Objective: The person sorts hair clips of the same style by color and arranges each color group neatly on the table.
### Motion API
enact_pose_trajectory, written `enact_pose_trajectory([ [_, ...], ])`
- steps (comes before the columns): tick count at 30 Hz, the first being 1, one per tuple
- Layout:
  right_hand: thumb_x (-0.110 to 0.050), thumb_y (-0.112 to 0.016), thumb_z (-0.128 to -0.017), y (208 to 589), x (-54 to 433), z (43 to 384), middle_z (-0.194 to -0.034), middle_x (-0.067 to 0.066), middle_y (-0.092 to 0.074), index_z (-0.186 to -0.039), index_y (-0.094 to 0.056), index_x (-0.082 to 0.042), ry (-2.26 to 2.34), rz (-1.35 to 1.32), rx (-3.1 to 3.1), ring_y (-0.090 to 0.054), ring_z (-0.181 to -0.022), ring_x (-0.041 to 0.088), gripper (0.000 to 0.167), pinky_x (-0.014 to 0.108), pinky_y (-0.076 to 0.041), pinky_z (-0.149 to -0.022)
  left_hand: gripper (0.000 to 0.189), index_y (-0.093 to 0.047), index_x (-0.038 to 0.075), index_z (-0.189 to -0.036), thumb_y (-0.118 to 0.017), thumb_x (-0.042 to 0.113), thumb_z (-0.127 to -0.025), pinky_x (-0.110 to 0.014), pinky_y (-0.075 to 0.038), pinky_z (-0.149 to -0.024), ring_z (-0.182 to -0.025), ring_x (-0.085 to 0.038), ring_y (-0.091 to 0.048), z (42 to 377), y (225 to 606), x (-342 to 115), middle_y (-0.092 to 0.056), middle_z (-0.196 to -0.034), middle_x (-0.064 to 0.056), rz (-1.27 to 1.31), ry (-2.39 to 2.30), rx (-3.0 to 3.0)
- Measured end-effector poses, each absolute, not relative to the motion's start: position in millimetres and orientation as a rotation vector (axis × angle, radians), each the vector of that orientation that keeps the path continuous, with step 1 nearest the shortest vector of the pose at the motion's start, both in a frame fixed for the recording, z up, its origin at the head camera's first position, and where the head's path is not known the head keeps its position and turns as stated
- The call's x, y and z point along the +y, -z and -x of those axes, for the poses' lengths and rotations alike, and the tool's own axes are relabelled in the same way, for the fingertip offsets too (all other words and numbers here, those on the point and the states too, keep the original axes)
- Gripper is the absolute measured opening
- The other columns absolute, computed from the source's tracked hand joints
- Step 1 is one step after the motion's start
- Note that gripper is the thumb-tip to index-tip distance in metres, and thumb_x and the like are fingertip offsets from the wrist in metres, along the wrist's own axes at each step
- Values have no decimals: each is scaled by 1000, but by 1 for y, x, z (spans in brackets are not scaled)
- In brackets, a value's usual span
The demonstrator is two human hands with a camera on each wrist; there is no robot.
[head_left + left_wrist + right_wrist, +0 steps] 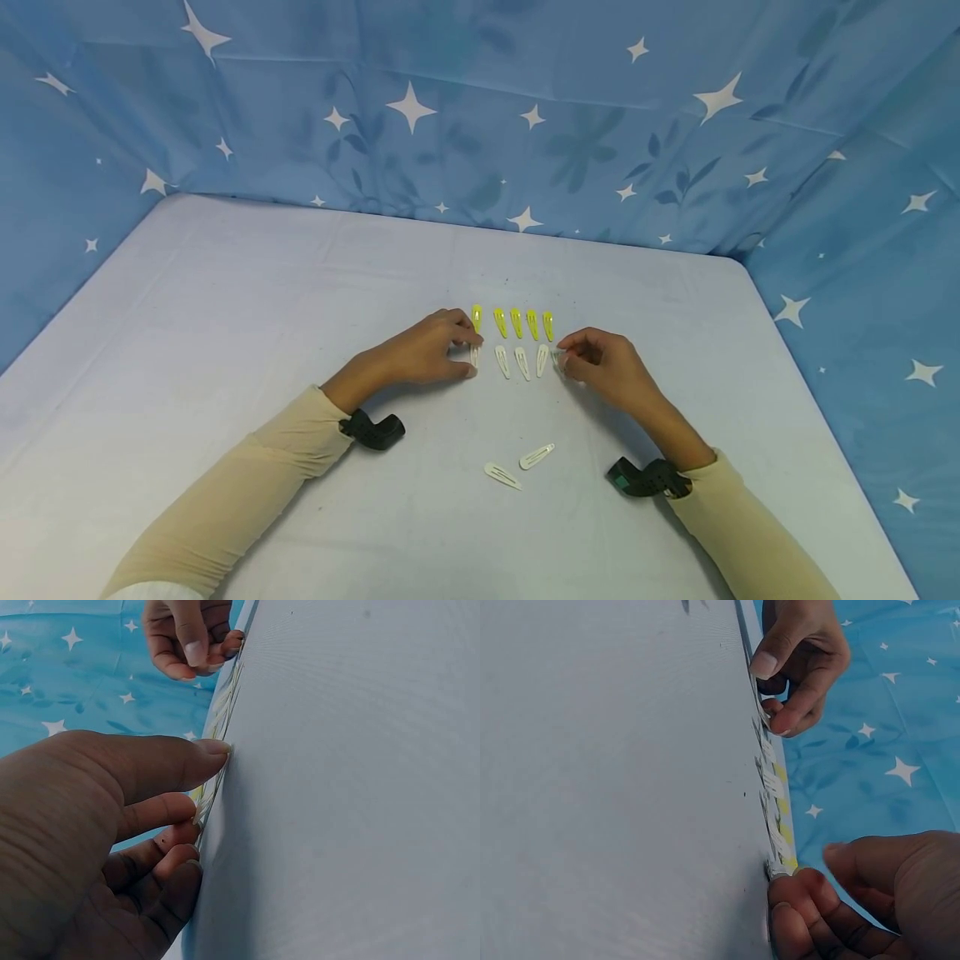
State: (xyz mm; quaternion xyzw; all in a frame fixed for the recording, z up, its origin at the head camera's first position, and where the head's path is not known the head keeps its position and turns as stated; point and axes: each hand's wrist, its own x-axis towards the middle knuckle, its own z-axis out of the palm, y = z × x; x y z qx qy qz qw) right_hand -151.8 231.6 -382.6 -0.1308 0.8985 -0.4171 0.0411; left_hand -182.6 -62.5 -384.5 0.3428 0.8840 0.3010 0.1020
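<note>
Yellow snap hair clips (516,322) form a row, and white snap hair clips (522,363) stand in a second row just below them. My left hand (431,348) holds the leftmost white clip (474,356) by its ends, thumb at the near end and a finger at the far end. At the row's right end my right hand (611,371) has its curled fingertips on another white clip (556,358), which they partly cover. In the right wrist view those fingertips (787,889) touch the clip low on the table.
Two loose white clips, one slanting left (502,476) and one slanting right (537,456), lie nearer to me. The table has a pale cloth (262,275). A blue curtain with stars (465,108) hangs behind and beside it. Both wrists wear black cameras (372,430).
</note>
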Motion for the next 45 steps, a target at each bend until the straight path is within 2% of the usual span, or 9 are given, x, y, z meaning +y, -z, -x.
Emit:
enact_pose_trajectory([
  [5, -5, -66, -92, 377, 231, 148, -84, 5, -66, -103, -68, -4, 1314, 496, 2744, -59, -68, 21, 12, 27, -48, -57, 41, -68, 4, -122, -76, 18, -84, -30, -43, -84, -98, -16, -50, 183, 386, -64, -55, -112, -4, -1031, -897, 2603],
  [12, 0, -70, -87, 369, 228, 136, -92, -1, -67, -104, -71, -5, 1260, 831, 2566, -61, -78, 17, 17, 27, -51, -68, 42, -68, 4, -123, -76, 19, -84, -30, -43, -84, -98, -16, -49, 184, 386, -63, -55, -112, -4, -1033, -883, 2608],
  [20, -9, -74, -87, 371, 224, 120, -94, -6, -67, -104, -73, -11, 1151, 1010, 2367, -58, -80, 13, 17, 27, -50, -70, 42, -67, 4, -123, -76, 19, -85, -30, -43, -85, -99, -17, -50, 184, 386, -63, -55, -113, -5, -1034, -881, 2604],
  [29, -18, -78, -84, 374, 219, 109, -95, -9, -65, -104, -72, -19, 1029, 1038, 2302, -58, -83, 11, 21, 27, -49, -75, 42, -68, 4, -123, -76, 19, -84, -31, -43, -84, -98, -16, -50, 183, 386, -63, -55, -112, -5, -1034, -879, 2611],
  [38, -15, -79, -82, 375, 215, 103, -99, -11, -61, -105, -72, -20, 957, 1073, 2314, -57, -85, 9, 25, 26, -49, -77, 43, -67, 3, -123, -76, 19, -85, -31, -43, -85, -99, -16, -50, 183, 384, -64, -55, -112, -5, -1026, -888, 2604],
  [45, -12, -77, -85, 375, 212, 99, -96, -11, -59, -102, -75, -19, 909, 1097, 2341, -56, -85, 7, 19, 26, -50, -77, 42, -67, 3, -123, -76, 19, -84, -30, -43, -85, -99, -16, -50, 183, 384, -63, -55, -111, -4, -1030, -891, 2606],
])
